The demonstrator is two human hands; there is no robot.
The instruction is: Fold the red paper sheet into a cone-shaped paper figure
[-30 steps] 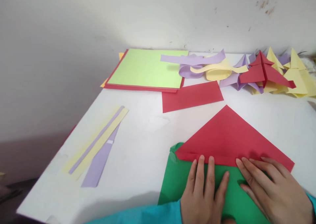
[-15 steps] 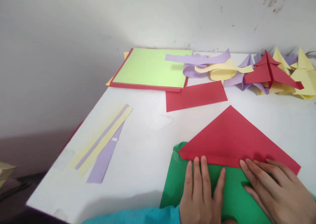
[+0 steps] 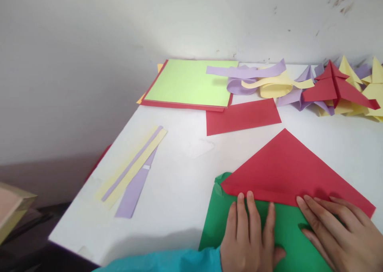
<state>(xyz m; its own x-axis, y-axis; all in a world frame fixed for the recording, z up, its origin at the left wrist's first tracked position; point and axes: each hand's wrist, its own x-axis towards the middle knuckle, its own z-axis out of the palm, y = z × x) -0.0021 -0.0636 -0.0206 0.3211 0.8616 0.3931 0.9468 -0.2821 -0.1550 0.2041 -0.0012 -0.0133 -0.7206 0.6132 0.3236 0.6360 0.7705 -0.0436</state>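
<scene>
A red paper sheet (image 3: 284,164), folded into a triangle with a narrow strip turned along its lower edge, lies partly on a green sheet (image 3: 209,224). The green sheet's upper left corner is crumpled. My left hand (image 3: 249,236) lies palm down on the green sheet, with fingers stretched and some tips at the left part of the red fold. My right hand (image 3: 344,232) rests flat to the right, its fingertips on the lower edge of the red triangle. Neither hand grasps anything.
Yellow and purple paper strips (image 3: 134,168) lie on the white table (image 3: 176,196) at left. Behind are a red paper rectangle (image 3: 243,116), a light green sheet (image 3: 191,82) on red ones, curled strips (image 3: 275,90), and several folded paper planes (image 3: 332,84) by the wall.
The view has shifted slightly, so everything on the table appears a little farther right. My left hand has slid slightly down, its thumb now showing. My right hand stays at the fold.
</scene>
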